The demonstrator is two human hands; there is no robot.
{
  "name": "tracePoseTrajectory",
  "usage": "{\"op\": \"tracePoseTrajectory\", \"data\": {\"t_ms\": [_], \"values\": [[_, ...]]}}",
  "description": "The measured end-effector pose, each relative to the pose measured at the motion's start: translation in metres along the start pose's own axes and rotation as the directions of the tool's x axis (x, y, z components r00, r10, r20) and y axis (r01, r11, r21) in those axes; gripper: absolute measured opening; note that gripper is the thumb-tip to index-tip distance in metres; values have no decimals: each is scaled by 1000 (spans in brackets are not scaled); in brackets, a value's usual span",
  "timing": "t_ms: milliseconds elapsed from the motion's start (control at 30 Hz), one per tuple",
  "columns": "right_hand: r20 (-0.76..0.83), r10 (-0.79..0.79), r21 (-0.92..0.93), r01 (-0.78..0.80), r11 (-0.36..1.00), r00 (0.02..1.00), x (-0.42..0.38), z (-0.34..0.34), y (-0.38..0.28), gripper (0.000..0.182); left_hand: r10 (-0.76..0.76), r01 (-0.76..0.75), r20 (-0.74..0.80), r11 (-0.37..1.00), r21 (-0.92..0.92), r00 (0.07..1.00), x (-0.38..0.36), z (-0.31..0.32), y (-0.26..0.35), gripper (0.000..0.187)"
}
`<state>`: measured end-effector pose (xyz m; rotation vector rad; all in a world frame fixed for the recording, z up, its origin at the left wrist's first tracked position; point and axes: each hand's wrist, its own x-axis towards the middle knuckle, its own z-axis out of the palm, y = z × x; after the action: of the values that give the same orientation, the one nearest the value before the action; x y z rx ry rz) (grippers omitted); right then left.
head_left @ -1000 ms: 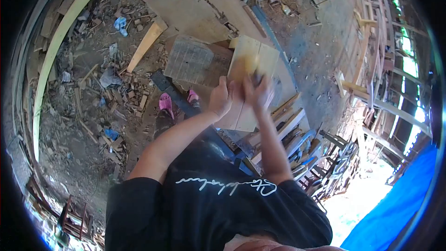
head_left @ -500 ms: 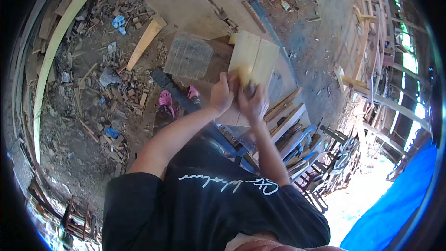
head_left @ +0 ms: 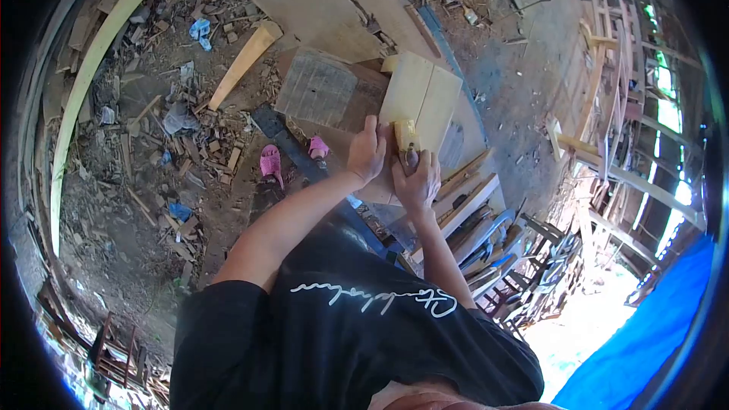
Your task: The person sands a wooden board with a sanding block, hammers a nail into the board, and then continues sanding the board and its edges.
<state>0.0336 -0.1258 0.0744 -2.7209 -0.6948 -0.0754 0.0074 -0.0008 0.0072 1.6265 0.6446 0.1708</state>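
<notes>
A pale wooden panel (head_left: 439, 102) with a lengthwise seam lies on the low work surface before me. My right hand (head_left: 418, 182) is closed around the dark rounded end of a yellowish block-shaped tool (head_left: 406, 134), whose exact kind I cannot make out. The tool rests over the panel's near part. Beside it, my left hand (head_left: 367, 153) grips the panel's near left edge, thumb pointing away from me; its other fingers are partly hidden. A weathered grey board (head_left: 316, 91) lies left of the panel.
A tapered wood piece (head_left: 244, 64) and scattered scraps (head_left: 216, 153) cover the ground at left. Large flat boards (head_left: 315, 7) lie beyond. Stacked wooden parts (head_left: 467, 201) stand near my right forearm. A dark beam (head_left: 292, 152) runs by the pink footwear (head_left: 271, 163).
The yellowish tool, blurred by motion before, now shows sharply, slightly nearer to me on the panel. My left hand stays at the panel's edge. The view has shifted a little.
</notes>
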Motion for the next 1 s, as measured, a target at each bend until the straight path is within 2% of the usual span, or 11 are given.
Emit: {"op": "tracePoseTrajectory", "data": {"t_ms": [267,367,400,433,467,533,633,700,800,900,1000], "values": [[-53,207,-79,-211,974,977,209,40,45,57,56,-55,-24,998,28,998,-4,-3,-1,28],[-173,109,-29,-116,993,979,161,36,41,57,47,-47,12,999,1,999,-2,-7,8,26],[17,225,-7,-225,974,974,126,22,30,57,32,-32,19,999,-2,999,-3,-6,6,24],[-13,142,-143,-143,979,990,81,20,28,53,10,-10,24,1000,-7,1000,-4,-4,3,22],[-73,21,35,-19,999,997,44,11,21,49,12,-11,28,1000,-17,1000,-4,-2,-1,22],[97,144,15,-146,989,985,-8,-1,4,46,98,-99,-21,995,-11,995,-4,1,-9,21],[1,90,48,-90,995,996,41,11,12,47,-17,15,24,997,76,1000,-5,-5,5,23],[89,288,-11,-288,958,954,110,20,17,50,-15,15,0,998,62,1000,-1,-2,2,23],[-105,142,-57,-149,987,984,196,40,43,53,-4,4,-5,1000,31,1000,-4,-4,-1,24],[-201,138,-62,-153,986,970,180,41,42,53,18,-18,22,1000,4,1000,-2,-6,5,24],[30,199,-38,-198,979,979,65,18,26,50,60,-60,13,998,3,998,-3,-2,2,25]]}}
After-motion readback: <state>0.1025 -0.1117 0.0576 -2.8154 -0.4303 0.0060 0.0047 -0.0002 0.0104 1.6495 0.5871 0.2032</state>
